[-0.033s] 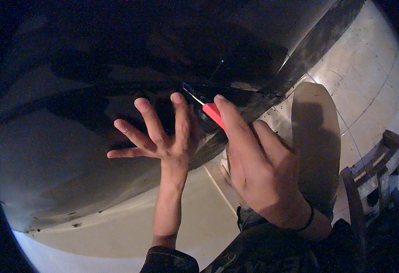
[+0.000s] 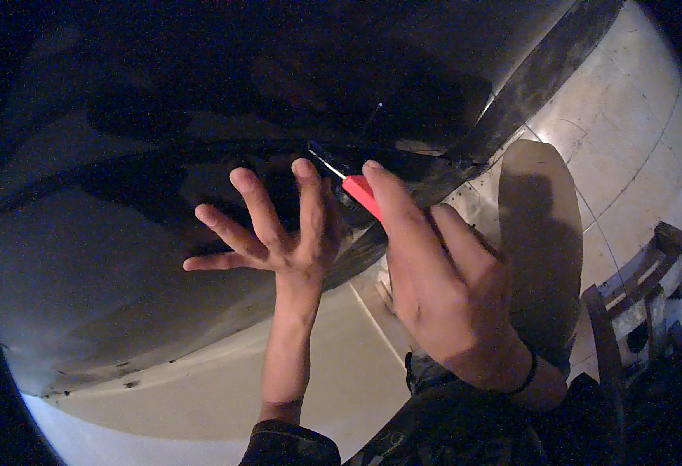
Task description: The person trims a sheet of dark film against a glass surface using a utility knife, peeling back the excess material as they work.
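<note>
A large, dark, curved glossy panel (image 2: 123, 264) fills the left and upper part of the head view, with a long dark seam (image 2: 224, 145) running across it. My left hand (image 2: 287, 241) is spread against the panel just below that seam, its fingers apart and holding nothing. To its right, my right hand (image 2: 450, 303) is closed round the red handle of a slim tool (image 2: 360, 193) with a thin metal shaft and a small flat tip. The tip lies at the seam, just above my left index finger. Whether it touches is too dark to tell.
Pale floor tiles (image 2: 621, 116) show at the right. A wooden frame-like piece (image 2: 628, 303) stands at the right edge. Beside my right hand is a rounded brown shape (image 2: 543, 163), partly in shadow. A dark cloth (image 2: 457, 427) covers the lower edge.
The red-handled tool has shifted slightly left along the seam, my right index finger moving with it. My left hand stays where it was.
</note>
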{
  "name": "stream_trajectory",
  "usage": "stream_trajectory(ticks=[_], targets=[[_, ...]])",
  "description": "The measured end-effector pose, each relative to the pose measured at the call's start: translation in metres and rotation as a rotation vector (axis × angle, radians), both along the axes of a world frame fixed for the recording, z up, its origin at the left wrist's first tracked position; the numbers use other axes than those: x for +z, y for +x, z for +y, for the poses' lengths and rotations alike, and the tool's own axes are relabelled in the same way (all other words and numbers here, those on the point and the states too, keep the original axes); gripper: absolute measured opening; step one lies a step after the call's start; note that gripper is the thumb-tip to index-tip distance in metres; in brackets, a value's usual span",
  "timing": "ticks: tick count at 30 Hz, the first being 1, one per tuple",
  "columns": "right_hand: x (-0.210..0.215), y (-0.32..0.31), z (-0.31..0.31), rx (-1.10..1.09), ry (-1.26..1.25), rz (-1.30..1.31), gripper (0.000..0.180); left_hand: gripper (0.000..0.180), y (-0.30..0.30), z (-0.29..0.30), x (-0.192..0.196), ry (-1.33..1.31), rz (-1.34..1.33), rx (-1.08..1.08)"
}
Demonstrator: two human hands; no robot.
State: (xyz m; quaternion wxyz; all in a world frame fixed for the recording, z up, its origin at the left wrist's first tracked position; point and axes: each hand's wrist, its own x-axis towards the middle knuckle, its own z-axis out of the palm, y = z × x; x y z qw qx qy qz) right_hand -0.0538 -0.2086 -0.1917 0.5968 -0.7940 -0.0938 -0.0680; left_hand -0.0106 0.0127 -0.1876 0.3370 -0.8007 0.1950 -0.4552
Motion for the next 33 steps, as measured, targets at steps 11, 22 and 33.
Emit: stream_trajectory(ticks=[11,22,33], targets=[[0.017,0.011,-0.008,0.114,-0.031,0.076,0.060,0.039,-0.001,0.002,0.003,0.014,0.012,0.013],[0.007,0.012,-0.001,0.019,-0.083,-0.047,0.050,0.041,0.001,0.003,0.002,0.044,-0.014,0.032],[-0.006,0.011,-0.005,0.078,-0.047,0.091,0.056,0.043,0.001,0.003,0.001,0.047,0.004,0.022]])
